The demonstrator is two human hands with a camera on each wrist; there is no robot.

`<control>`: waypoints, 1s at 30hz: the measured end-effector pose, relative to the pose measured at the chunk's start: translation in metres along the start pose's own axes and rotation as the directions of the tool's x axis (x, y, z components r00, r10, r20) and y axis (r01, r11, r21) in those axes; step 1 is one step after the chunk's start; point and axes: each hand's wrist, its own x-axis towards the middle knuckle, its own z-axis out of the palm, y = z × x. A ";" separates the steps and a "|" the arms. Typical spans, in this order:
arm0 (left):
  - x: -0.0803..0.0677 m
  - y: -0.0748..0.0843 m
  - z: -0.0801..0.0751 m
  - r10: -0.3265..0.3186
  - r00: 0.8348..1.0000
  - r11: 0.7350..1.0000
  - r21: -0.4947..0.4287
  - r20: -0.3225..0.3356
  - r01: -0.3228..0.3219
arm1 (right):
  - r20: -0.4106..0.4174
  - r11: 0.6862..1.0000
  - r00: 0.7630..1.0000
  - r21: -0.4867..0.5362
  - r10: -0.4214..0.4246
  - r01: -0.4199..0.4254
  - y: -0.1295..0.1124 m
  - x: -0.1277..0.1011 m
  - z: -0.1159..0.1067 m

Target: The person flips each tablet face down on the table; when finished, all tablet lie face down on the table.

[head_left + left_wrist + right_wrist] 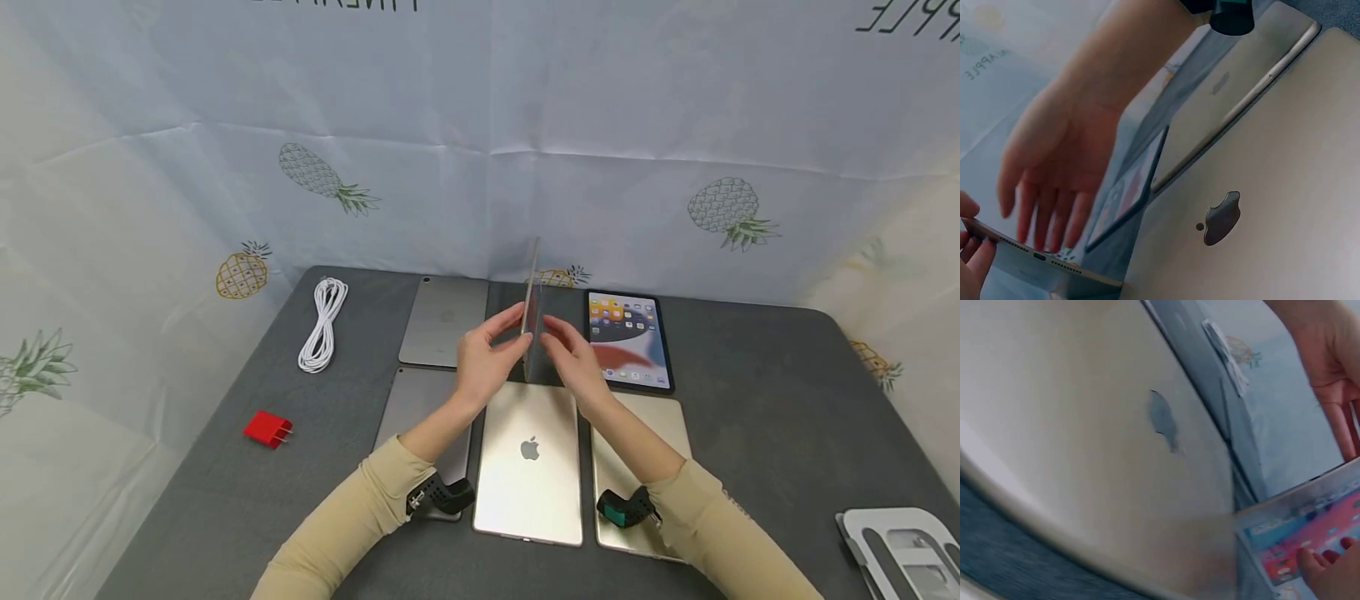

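While the left hand (487, 354) and right hand (573, 354) pinch the thin silver tablet (533, 321) upright on edge, their light fingertip grip risks it toppling onto the gold tablet (529, 467) below.

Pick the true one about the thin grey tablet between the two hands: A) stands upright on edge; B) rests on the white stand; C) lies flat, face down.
A: both hands, left hand and right hand, hold the grey tablet upright on its edge above the grey table.

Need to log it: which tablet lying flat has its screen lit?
The black-framed tablet at the far right; the other flat ones lie back-up, showing metal.
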 end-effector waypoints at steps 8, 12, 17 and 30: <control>-0.001 -0.001 0.005 0.017 1.000 1.000 -0.015 0.007 -0.017 | -0.040 0.963 0.977 -0.184 -0.208 0.197 -0.026 0.009 -0.004; -0.002 -0.003 0.007 -0.002 1.000 1.000 -0.019 -0.002 0.002 | -0.023 0.958 0.980 -0.217 -0.198 0.189 -0.033 0.011 -0.002; -0.004 -0.008 0.007 -0.065 0.997 0.998 0.015 0.029 0.064 | -0.015 0.967 0.987 -0.202 -0.162 0.155 -0.035 0.012 -0.003; -0.001 -0.037 0.005 -0.505 0.815 0.829 -0.102 0.284 0.550 | -0.025 0.994 0.995 -0.032 -0.101 0.100 -0.039 0.009 -0.007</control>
